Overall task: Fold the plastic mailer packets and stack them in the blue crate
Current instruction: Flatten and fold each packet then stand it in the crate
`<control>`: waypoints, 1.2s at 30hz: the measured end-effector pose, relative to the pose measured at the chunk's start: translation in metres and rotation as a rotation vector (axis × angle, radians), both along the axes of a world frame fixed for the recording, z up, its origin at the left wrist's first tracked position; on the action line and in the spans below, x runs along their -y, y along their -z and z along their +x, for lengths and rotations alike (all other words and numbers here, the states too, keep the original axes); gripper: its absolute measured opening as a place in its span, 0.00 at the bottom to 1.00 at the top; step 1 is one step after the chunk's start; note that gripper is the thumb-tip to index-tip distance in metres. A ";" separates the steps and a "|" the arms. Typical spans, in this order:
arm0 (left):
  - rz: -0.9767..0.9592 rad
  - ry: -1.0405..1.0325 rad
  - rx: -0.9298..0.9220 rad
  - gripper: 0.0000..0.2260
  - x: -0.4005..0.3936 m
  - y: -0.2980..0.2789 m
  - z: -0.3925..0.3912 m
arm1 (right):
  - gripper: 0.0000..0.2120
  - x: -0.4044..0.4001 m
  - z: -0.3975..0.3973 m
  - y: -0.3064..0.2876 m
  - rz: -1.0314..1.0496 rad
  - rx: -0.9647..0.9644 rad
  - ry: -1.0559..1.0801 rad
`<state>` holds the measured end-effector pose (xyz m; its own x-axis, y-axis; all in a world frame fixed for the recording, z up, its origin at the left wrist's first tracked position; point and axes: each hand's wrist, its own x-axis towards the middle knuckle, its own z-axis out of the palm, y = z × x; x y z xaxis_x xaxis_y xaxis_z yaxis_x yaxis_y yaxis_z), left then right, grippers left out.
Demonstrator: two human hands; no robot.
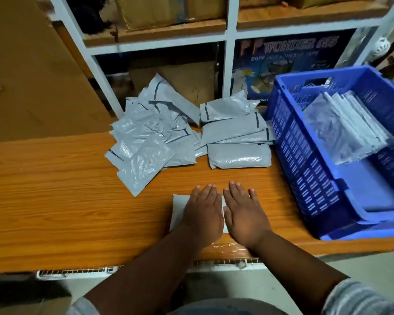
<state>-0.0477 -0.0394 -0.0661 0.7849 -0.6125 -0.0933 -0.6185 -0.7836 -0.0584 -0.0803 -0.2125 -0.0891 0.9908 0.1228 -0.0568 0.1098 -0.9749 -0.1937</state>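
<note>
On the wooden table [55, 201], near its front edge: one grey mailer packet [180, 208], lying flat, mostly hidden under two hands. Left hand [203, 212]: palm down, fingers straight and together, pressing the packet; nothing gripped. Right hand [243, 214]: palm down beside the left, fingers straight and slightly spread, resting partly on the packet's right portion and partly on the table; nothing gripped. Only the packet's left part and a sliver between the hands show.

Behind the hands, at mid-table, left: loose heap of packets [150, 137], grey plastic, crinkled, overlapping at odd angles, several with a dark strip near one end; the rearmost ones lean against the shelf.

Mid-table, right of that heap: neater pile of packets [234, 137], grey, laid lengthwise, the frontmost one [239, 156] plump and rolled over on itself. This pile sits just beside the crate's left wall.

At the table's right end: blue crate [305, 167], slotted plastic walls, handle cut-out in the far wall. Inside, toward the far half: folded packets [344, 130], grey, stacked in a slanted row leaning on one another. The near half of the crate floor shows bare blue.

Behind the table: white shelf unit [230, 42] with wooden boards, holding cardboard boxes [168, 12] above and a dark printed tape carton [289, 62] below, lettered "WONDER".

At the bottom edge: striped sleeve [362, 298] on the right arm.
</note>
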 end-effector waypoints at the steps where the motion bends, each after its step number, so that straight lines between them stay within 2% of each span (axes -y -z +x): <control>1: 0.017 0.016 0.025 0.33 0.003 -0.003 0.000 | 0.32 0.000 -0.001 0.002 0.001 -0.012 0.010; 4: 0.060 0.043 0.025 0.34 0.010 0.000 -0.003 | 0.33 0.000 0.002 0.000 -0.012 -0.046 0.002; 8: 0.042 -0.023 0.038 0.30 0.005 0.013 -0.005 | 0.33 0.000 0.001 0.005 -0.036 -0.015 0.006; 14: -0.094 -0.036 0.008 0.30 -0.001 0.021 -0.004 | 0.31 -0.002 0.003 0.004 -0.072 0.022 -0.012; 20: -0.211 0.004 -0.014 0.29 -0.012 0.030 0.001 | 0.32 -0.002 0.018 -0.013 -0.106 -0.086 -0.050; 23: -0.260 -0.005 -0.064 0.30 -0.018 0.026 0.002 | 0.31 -0.014 0.018 -0.020 -0.039 -0.017 -0.056; 25: -0.199 -0.003 -0.048 0.31 -0.019 0.016 -0.001 | 0.30 -0.020 0.008 -0.011 0.000 -0.023 -0.039; 27: -0.029 0.036 0.035 0.31 -0.018 0.004 -0.005 | 0.30 -0.021 0.001 -0.004 0.011 -0.047 -0.006; 29: 0.058 0.059 0.090 0.32 -0.019 -0.005 -0.002 | 0.31 -0.019 0.003 -0.004 -0.018 -0.066 -0.022; 33: 0.075 0.095 0.070 0.35 -0.030 0.002 0.009 | 0.32 -0.020 0.002 -0.001 -0.046 -0.050 -0.030; 36: 0.001 0.082 0.035 0.35 -0.033 0.013 0.010 | 0.31 -0.021 0.004 0.000 -0.057 -0.039 -0.017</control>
<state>-0.0373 -0.0062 -0.0789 0.7351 -0.6747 -0.0671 -0.6780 -0.7306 -0.0814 -0.0766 -0.1920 -0.0893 0.9856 0.1347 -0.1027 0.1195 -0.9826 -0.1420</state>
